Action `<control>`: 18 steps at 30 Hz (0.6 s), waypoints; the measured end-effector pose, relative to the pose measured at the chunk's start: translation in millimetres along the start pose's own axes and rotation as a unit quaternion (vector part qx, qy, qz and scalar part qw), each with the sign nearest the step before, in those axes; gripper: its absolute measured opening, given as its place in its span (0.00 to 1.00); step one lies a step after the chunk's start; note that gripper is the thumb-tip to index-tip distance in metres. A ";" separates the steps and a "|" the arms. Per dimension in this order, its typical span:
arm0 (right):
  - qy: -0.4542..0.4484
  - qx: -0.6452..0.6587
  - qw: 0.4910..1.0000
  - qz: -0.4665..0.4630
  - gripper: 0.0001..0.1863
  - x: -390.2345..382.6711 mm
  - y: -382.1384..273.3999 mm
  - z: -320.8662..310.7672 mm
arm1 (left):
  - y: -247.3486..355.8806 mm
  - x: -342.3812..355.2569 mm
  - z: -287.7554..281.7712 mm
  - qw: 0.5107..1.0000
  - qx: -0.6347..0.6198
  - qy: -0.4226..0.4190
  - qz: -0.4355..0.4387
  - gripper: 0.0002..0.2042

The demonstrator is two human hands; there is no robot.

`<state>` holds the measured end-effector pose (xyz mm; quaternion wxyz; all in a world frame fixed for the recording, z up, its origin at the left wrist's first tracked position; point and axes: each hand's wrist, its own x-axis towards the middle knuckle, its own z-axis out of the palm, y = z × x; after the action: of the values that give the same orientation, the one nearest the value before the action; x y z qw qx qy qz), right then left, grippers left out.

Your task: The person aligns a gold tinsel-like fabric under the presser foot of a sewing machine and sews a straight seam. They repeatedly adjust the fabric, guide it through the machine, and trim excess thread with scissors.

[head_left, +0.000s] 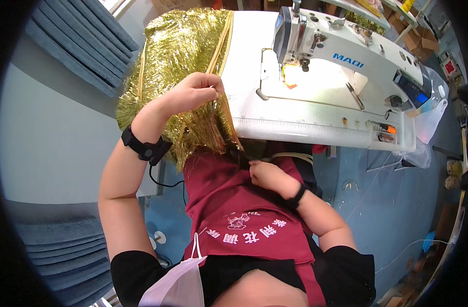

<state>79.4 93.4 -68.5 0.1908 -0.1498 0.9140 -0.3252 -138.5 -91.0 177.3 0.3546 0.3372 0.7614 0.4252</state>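
A heap of gold tinsel fringe (180, 41) with yellow-gold edging bands lies over the left end of the white sewing table (252, 36) and hangs down to my lap. My left hand (195, 92) is closed in a pinch at the fringe, next to an edging band, with strands hanging below the fingers. Low over the maroon apron (244, 204), my right hand (269, 176) is closed near the fringe's lower end, under the table's front edge. Whatever its fingertips hold is too dark and small to tell.
A white sewing machine (346, 46) stands on the table at the right, its needle area lit. Tweezers (354, 97) lie on its bed, and an orange-handled tool (387, 128) sits in a recess at the front right. A clear plastic bag (432, 115) hangs off the right end.
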 end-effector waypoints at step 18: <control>0.226 0.556 0.784 -0.160 0.03 -48.0 -47.5 -105.1 | -29.9 5.9 43.2 0.989 -0.041 -0.113 0.091 0.09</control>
<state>82.0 133.7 49.7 -0.0259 -0.0838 0.5545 -0.8276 -112.2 -80.8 132.5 0.4118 0.4358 0.6645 0.4461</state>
